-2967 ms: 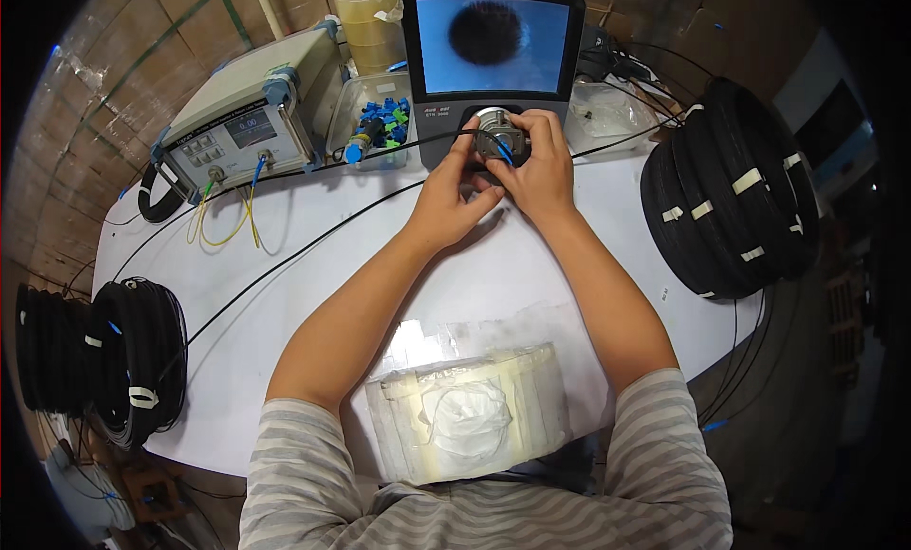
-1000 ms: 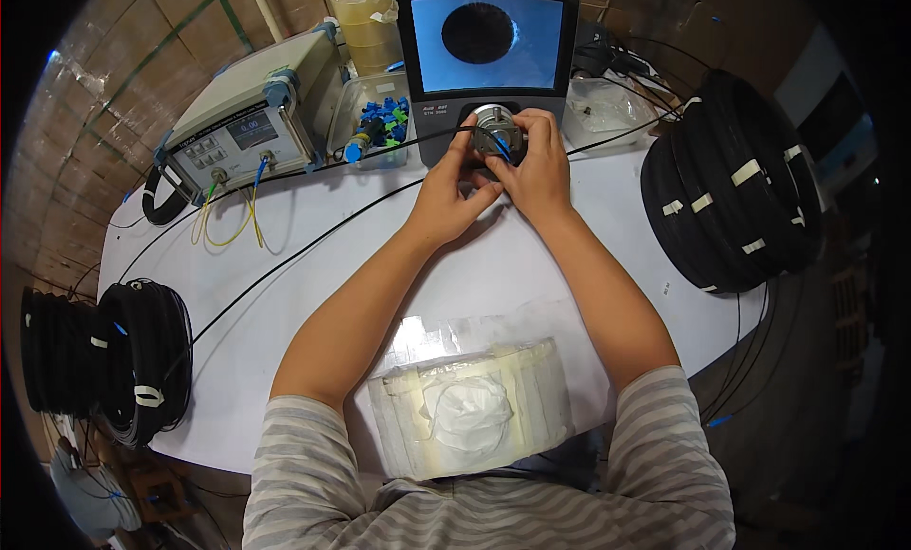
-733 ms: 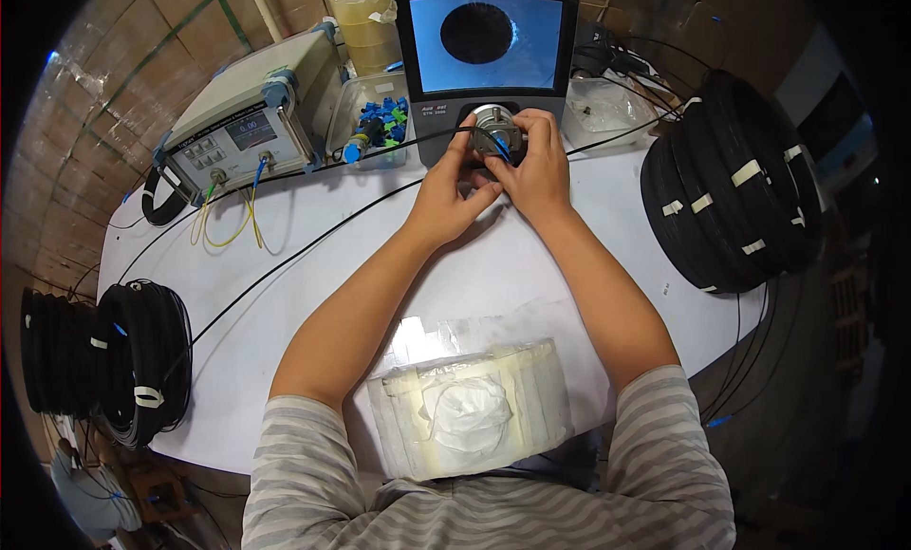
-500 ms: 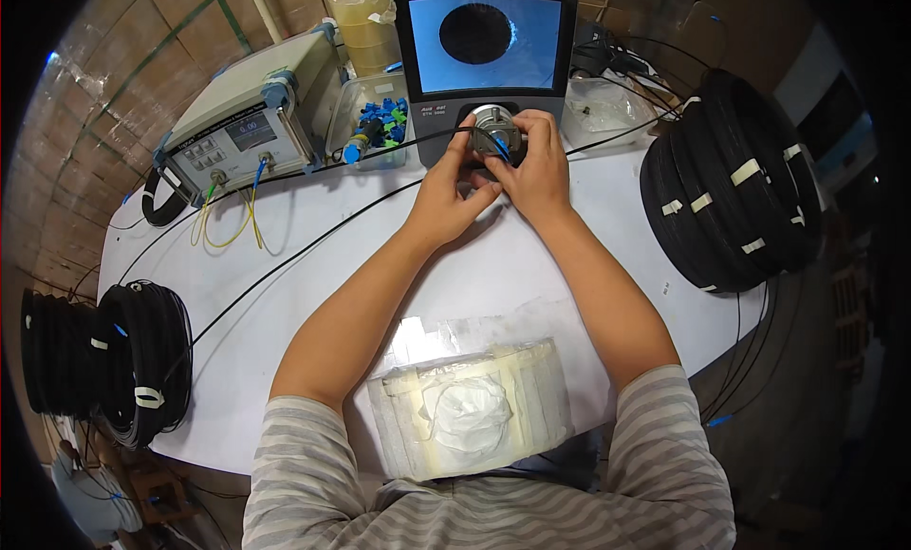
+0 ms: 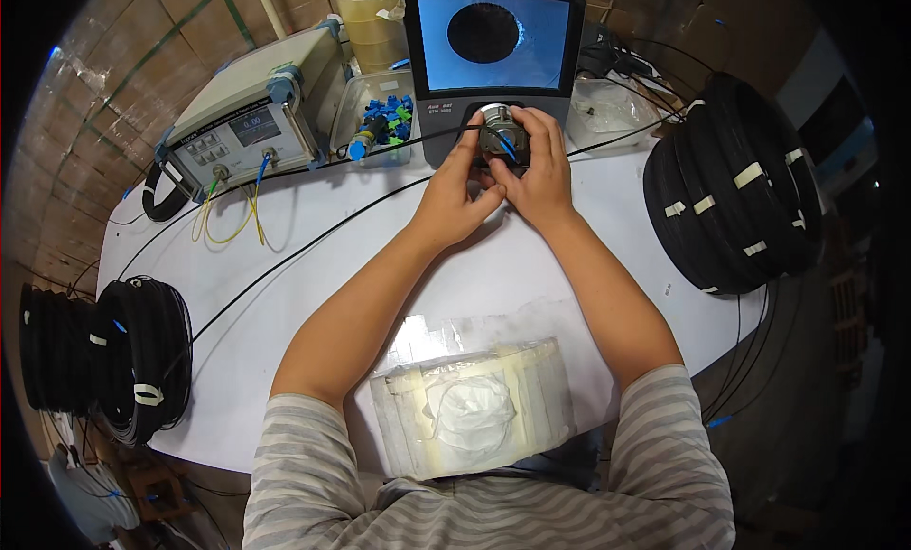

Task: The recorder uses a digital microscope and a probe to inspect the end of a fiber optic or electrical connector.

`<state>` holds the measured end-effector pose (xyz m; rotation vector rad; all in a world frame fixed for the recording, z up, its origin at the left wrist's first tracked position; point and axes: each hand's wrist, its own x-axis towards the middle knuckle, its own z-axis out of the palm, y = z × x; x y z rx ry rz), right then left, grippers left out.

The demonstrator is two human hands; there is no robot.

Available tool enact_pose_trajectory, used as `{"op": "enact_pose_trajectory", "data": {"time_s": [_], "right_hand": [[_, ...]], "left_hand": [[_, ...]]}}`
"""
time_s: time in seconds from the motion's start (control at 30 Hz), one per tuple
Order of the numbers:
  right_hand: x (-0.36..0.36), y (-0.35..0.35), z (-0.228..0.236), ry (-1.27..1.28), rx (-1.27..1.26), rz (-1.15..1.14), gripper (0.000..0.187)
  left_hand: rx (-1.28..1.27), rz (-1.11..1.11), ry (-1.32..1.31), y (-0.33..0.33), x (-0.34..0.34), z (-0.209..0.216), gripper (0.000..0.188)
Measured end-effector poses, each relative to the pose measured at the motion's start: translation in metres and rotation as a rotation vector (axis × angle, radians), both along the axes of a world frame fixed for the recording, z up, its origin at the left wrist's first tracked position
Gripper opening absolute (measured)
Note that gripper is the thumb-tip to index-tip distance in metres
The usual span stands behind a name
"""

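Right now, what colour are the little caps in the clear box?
Mostly blue, some green: the caps in the head view.

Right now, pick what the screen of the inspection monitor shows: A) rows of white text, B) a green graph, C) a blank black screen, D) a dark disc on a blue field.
D: the inspection monitor behind both hands shows a dark round disc on a light blue field.

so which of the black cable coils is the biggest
The black cable coil on the table's right end, wrapped with white tape bands. The two coils at the left edge are clearly smaller.
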<state>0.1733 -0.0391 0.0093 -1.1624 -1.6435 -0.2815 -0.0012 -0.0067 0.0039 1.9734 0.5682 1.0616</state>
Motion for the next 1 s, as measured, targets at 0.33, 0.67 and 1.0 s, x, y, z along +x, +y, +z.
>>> {"op": "enact_pose_trajectory", "data": {"time_s": [0.33,0.67,1.0], "right_hand": [[-0.001,-0.002,0.003,-0.004,0.013,0.016,0.077],[-0.002,-0.004,-0.002,-0.007,0.009,0.035,0.077],[0.000,-0.002,0.002,-0.024,0.008,0.023,0.076]], "left_hand": [[0.016,0.021,0.062,-0.006,0.003,0.018,0.102],[-0.013,0.000,0.108,-0.006,0.000,0.031,0.097],[0.009,-0.025,0.114,-0.001,0.001,0.028,0.097]]}}
